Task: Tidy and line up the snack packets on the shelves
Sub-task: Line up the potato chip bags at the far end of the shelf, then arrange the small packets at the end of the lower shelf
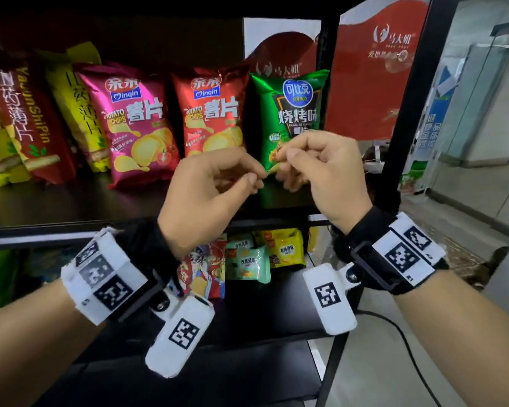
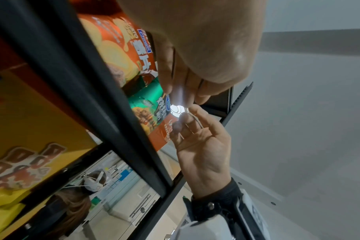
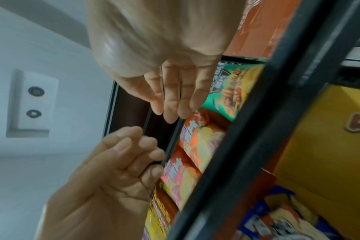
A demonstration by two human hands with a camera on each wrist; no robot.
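The upper shelf (image 1: 71,201) holds a row of upright snack bags. From the left: yellow and red yam-crisp bags (image 1: 27,124) leaning against each other, a pink potato chip bag (image 1: 133,124), a red potato chip bag (image 1: 212,113), and at the right end a green barbecue chip bag (image 1: 288,113) just beside the black shelf post (image 1: 406,113).

In front of the green bag's lower part, the left hand (image 1: 206,198) and right hand (image 1: 326,174) meet close together. The left hand's fingers are curled, thumb tip against forefinger; whether this grip catches the bag's bottom left corner cannot be told. The right hand's thumb and forefinger are pinched at the bag's lower front, though the right wrist view shows its fingers (image 3: 170,100) fairly straight, so its grip on the bag is uncertain too.

The lower shelf (image 1: 276,304) carries small packets: a red illustrated packet (image 1: 206,268), a pale green packet (image 1: 247,264) and a yellow packet (image 1: 282,248).
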